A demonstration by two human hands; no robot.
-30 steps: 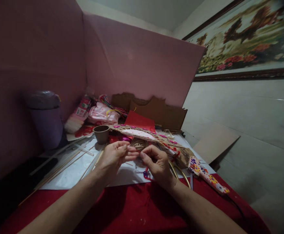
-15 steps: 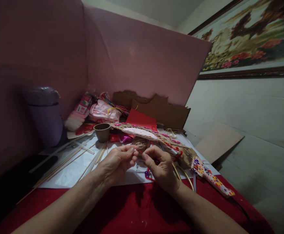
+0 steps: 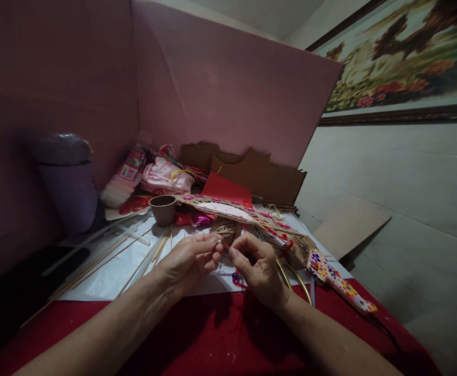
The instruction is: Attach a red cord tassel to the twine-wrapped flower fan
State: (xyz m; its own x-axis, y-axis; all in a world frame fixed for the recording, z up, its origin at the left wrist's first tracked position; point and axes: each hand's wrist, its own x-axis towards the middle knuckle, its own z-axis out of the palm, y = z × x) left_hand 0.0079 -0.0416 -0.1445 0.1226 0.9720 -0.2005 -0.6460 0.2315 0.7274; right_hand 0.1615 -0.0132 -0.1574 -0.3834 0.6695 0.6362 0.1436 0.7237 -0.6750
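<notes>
— Pinching what, exactly?

— Both hands met over the white sheet (image 3: 106, 277): the left hand (image 3: 187, 261) and right hand (image 3: 257, 266) each had fingertips closed on a thin red thread (image 3: 225, 244) between them (a purple bead (image 3: 236, 278) hung just below).

— Any advice?

— Keeping the thread taut and the pinches close together seemed wise; the twine ball (image 3: 225, 230) sat just behind.

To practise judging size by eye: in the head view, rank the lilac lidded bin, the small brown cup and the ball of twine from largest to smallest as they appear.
1. lilac lidded bin, clearly largest.
2. and 3. small brown cup and ball of twine look about alike; the person's hands partly hide the twine, so I leave them unranked.
</notes>
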